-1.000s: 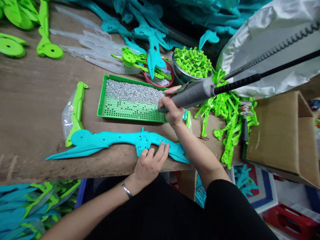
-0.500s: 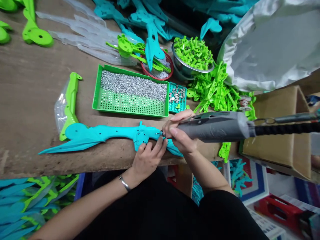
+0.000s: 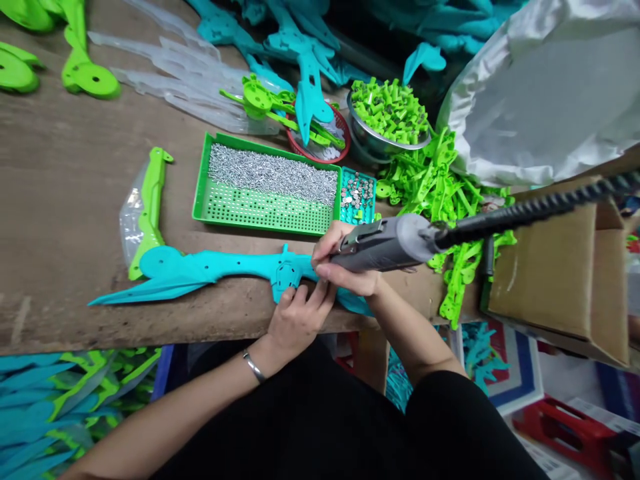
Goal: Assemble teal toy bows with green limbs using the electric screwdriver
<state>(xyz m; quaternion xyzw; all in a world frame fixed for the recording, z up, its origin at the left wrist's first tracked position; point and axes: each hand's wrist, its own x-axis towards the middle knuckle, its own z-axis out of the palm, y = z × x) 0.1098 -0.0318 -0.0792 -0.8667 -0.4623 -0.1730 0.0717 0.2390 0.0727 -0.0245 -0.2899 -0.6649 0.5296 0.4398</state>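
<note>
A long turquoise plastic part, shaped like a toy bow or weapon, lies along the front of the table. My left hand grips its near edge, right of the raised middle block, with bent fingers. In my right hand is a grey electric screwdriver, its back end tilted up and to the right. The tip points down at the turquoise part beside my left fingertips. My fingers hide the tip and any screw under it. A green-and-clear plastic part touches the turquoise part's left end.
Beyond the work stand a green tray of screws and a small turquoise tray of metal discs. A metal bowl holds green pieces. Loose green parts are heaped near a cardboard box. A black coiled cord trails right.
The screwdriver has tipped from nearly level to steeper, its back end swinging left toward me. My right hand has shifted slightly left over the part. My left hand stays at the same spot.
</note>
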